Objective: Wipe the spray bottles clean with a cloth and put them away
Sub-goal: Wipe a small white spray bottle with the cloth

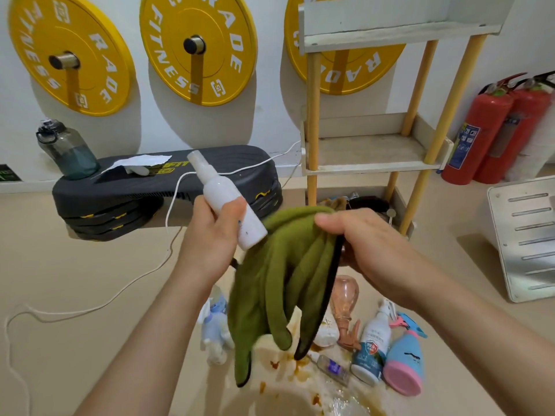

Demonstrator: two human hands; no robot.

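The white bottle [223,193] is in the air at chest height, tilted with its nozzle up and away and its base down toward the cloth [279,283]. The left grip [213,232], a bare hand, is clamped round the bottle's lower half, fingers curled about it. This leaves the neck and cap bare, and I judge it turns the dirty base toward the cloth for wiping. The base has dark specks on it. It sits right at the cloth's upper edge, but whether they touch I cannot tell.

The right grip [360,238] is closed on the green cloth, bunching its top with the thumb laid over it. The rest hangs in long folds, probably gathered this way to make a pad that can wrap the bottle. The wipe looks about to start or only just begun.

Below, on the floor [90,280], the other bottles lie close together among brown stains [295,364]:
- a pale bottle [214,328] left of the cloth
- a pink glass bottle [345,295]
- a small clear bottle [332,366]
- a labelled bottle [372,343]
- a blue-and-pink bottle [405,358]

They seem to be waiting their turn, so most of the task is left.

Straight ahead stands a shelf [372,151] on yellow posts, its middle tier bare. It is within reach and is the likely place for the cleaned bottles.
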